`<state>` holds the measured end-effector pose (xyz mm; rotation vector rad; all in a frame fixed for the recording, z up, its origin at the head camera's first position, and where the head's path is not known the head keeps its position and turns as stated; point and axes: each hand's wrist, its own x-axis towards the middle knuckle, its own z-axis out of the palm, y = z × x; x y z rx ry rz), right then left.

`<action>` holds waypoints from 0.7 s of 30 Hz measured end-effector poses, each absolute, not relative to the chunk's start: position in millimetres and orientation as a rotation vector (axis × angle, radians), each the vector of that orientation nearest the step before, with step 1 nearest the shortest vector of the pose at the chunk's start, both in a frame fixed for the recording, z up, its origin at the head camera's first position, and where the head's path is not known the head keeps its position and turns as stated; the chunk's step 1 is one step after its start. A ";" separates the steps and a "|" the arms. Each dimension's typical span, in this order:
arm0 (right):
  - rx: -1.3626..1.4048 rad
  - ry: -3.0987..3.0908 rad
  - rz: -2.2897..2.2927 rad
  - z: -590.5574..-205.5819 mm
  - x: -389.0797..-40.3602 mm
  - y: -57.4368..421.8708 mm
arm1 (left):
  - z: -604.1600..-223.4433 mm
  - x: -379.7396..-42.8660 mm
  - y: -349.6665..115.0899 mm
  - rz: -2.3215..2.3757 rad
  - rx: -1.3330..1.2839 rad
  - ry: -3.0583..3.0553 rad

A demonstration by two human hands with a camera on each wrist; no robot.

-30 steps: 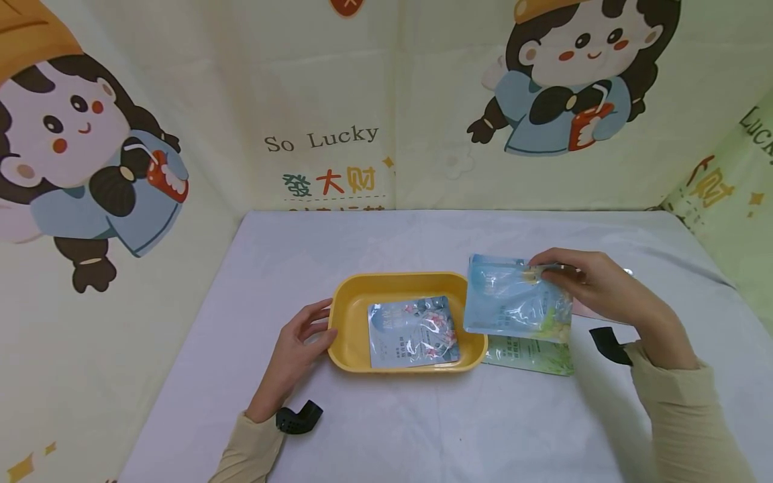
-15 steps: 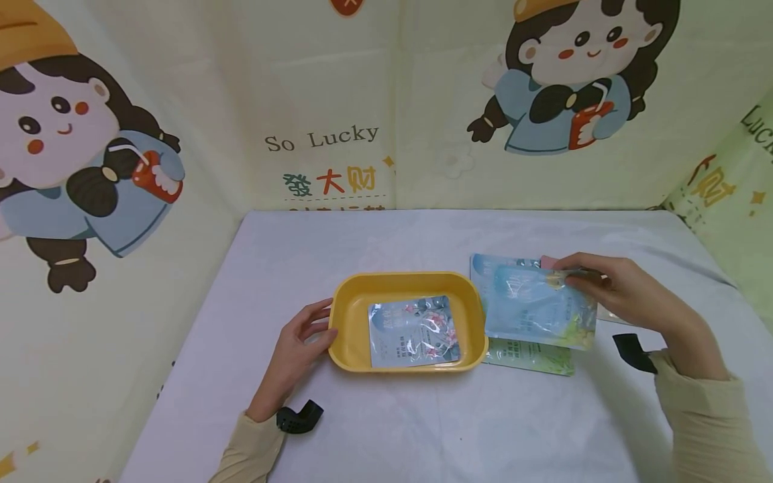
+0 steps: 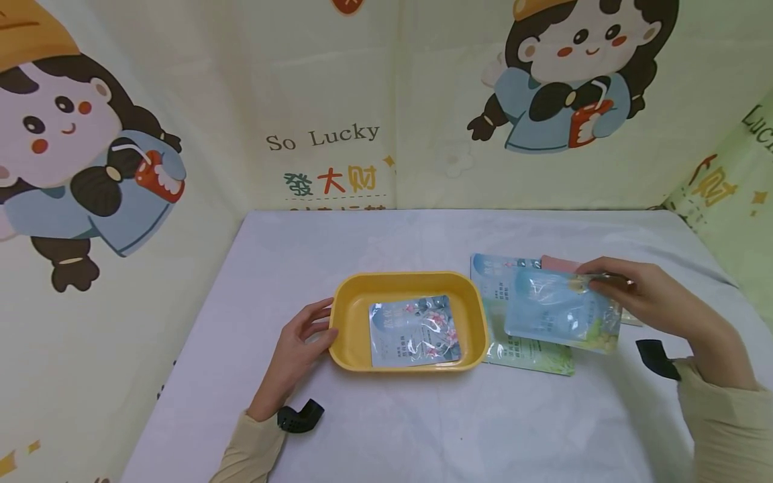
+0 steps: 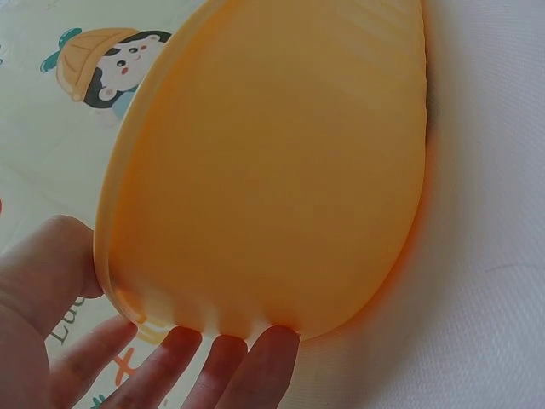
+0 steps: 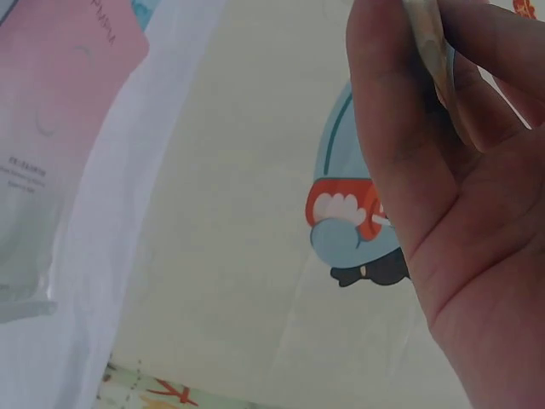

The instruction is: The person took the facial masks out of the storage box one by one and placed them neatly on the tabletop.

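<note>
Blue packet (image 3: 552, 305) in pinch of my right hand (image 3: 655, 295); my left hand (image 3: 300, 345), straight-fingered, against left end of yellow tray (image 3: 351, 329).

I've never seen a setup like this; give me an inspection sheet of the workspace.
Surface: white cloth, lightly creased.
Job's things: yellow tray with a floral packet lying in it; light-blue packet in hand.
Clutter: blue packet, green packet and pink packet, right of the tray, partly hidden.
Hands: left hand touches the tray's left end; right hand pinches the light-blue packet.
Cables: nothing seen.
Surroundings: cream backdrop with cartoon figures and "So Lucky" lettering.
</note>
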<state>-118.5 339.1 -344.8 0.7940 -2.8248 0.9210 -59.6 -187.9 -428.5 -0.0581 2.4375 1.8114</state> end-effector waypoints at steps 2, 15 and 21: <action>0.791 -2.817 0.921 -345.6 -118.2 341.6 | -428.8 -59.9 -188.3 1.812 -0.051 2.440; 0.758 -2.934 0.797 -358.6 -119.4 364.2 | -428.9 -61.3 -188.5 1.813 -0.076 2.428; 0.746 -2.964 0.803 -366.0 -118.5 371.3 | -429.5 -61.4 -189.2 1.818 -0.063 2.426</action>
